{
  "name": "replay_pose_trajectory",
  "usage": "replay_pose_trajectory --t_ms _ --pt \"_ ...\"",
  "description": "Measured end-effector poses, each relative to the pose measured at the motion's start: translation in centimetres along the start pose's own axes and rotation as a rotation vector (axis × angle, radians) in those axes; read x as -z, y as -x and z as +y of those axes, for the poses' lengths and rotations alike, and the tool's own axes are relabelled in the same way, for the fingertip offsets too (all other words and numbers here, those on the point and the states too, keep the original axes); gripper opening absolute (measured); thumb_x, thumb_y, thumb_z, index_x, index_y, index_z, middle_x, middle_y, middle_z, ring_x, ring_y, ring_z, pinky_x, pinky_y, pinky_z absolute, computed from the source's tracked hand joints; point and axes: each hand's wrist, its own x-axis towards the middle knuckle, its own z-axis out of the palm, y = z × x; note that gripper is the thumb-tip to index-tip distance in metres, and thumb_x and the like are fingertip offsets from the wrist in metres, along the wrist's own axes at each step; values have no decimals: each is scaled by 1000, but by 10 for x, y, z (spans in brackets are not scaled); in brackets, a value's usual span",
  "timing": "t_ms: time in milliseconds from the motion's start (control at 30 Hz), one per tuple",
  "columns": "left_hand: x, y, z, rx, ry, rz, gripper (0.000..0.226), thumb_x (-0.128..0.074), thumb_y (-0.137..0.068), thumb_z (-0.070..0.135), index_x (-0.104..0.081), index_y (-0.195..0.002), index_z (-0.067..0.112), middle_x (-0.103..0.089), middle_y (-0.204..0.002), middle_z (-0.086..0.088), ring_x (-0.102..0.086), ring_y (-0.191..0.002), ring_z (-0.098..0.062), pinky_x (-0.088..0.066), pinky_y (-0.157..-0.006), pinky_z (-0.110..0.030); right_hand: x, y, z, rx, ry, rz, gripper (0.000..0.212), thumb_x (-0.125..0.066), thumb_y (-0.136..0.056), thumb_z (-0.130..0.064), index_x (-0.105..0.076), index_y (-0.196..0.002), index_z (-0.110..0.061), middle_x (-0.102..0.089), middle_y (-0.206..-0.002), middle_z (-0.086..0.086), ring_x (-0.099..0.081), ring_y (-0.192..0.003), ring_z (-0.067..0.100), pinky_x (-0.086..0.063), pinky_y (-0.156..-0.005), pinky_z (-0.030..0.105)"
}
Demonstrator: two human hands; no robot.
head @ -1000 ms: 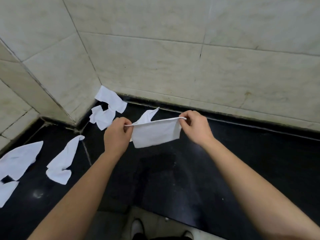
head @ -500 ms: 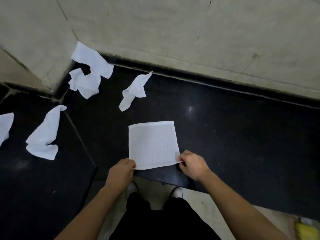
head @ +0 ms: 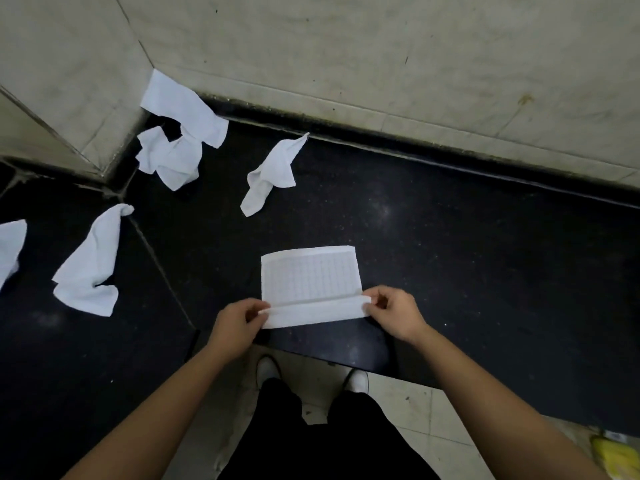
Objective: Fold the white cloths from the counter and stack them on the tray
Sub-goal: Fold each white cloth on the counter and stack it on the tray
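- Underneath, the black counter (head: 467, 244) carries everything. The spread cloth (head: 311, 275) lies flat on it close to the front edge, and the rest is placed from that cloth.
- Several crumpled cloths wait unfolded: a heap (head: 180, 143) beyond the spread cloth and to its left, in the wall corner; a twisted cloth (head: 268, 174) just beyond it; a long cloth (head: 88, 268) well to its left; and a cut-off cloth (head: 10, 247) further left still.
- No tray is in view.
- At the spread cloth's near left corner the left hand (head: 235, 323) pinches; at its near right corner the right hand (head: 394, 311) pinches. The hands are apart, with the cloth's width between them.
- A near hem (head: 315, 311) is turned up into a narrow strip running left to right between the hands. The rest of the cloth lies beyond them, away from the body, with both hands equally near. The fold should travel straight toward the far edge, I judge, both corners in step.
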Motion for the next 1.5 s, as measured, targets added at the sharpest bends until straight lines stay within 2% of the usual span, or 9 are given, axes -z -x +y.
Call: replay_pose_trajectory --t_ms 100,267,400,600,867,1033,1133,1233,1500 --pt "7 -27 12 145 191 81 14 -75 -85 10 -70 -96 19 -69 -89 0 -64 -85 -16 -51 -79 -24 6 -24 -17 -63 -183 75 17 -76 -85 -15 -74 -99 -25 -71 -86 -7 -64 -76 3 -49 -75 9" --pt "10 -64 25 233 344 199 13 -75 -87 14 -72 -100 14 -70 -94 -1 -65 -90 -14 -50 -84 -26 11 -62 -35 -136 -333 124 13 -75 -88 -20 -71 -85 -32 -71 -81 -10 -66 -77 3 -50 -74 14" --pt "7 -90 27 212 294 248 16 -73 -88 16 -73 -104 14 -70 -95 2 -63 -88 -10 -49 -86 -25 2 -90 -33 -172 -308 155 10 -74 -88 -25 -70 -89 -34 -73 -87 -9 -69 -88 10 -54 -85 24" --pt "-3 -108 21 165 160 300 20 -68 -92 21 -71 -111 15 -65 -92 7 -60 -87 -9 -43 -81 -21 -8 -104 -30 -197 -283 238 10 -72 -89 -28 -73 -99 -26 -73 -88 -10 -69 -85 9 -57 -81 26" --pt "-10 -110 9 93 16 327 20 -64 -94 26 -70 -110 16 -64 -99 -3 -60 -85 -16 -53 -83 -36 -14 -106 -34 -219 -132 272 19 -66 -90 -44 -69 -107 -35 -68 -87 -18 -65 -86 7 -57 -86 40" --pt "-22 -92 9 -198 -328 461 40 -49 -101 27 -56 -134 6 -50 -135 -16 -47 -124 -31 -43 -98 -48 -26 -89 -31 218 338 414 47 -48 -102 -41 -48 -143 -17 -51 -140 4 -51 -123 21 -43 -105 44" --pt "-36 -88 9 -373 -576 276 54 -34 -102 34 -36 -149 8 -25 -159 -18 -21 -148 -32 -26 -114 -53 -49 -85 -36 427 565 305 53 -35 -106 -40 -33 -154 -16 -24 -163 12 -21 -150 27 -19 -121 49" --pt "-46 -93 7 -355 -697 128 62 -20 -103 42 -24 -155 8 -10 -164 -16 -8 -152 -29 -16 -119 -58 -83 -89 -45 489 670 186 60 -28 -107 -43 -21 -158 -12 -8 -167 13 -4 -154 29 -8 -124 52" --pt "-54 -101 -2 -226 -811 60 66 -13 -102 51 -6 -157 15 -3 -165 -15 -1 -153 -29 -11 -120 -58 -105 -103 -45 445 733 133 64 -23 -106 -49 -17 -159 -14 -8 -167 11 -4 -155 28 -6 -124 52"
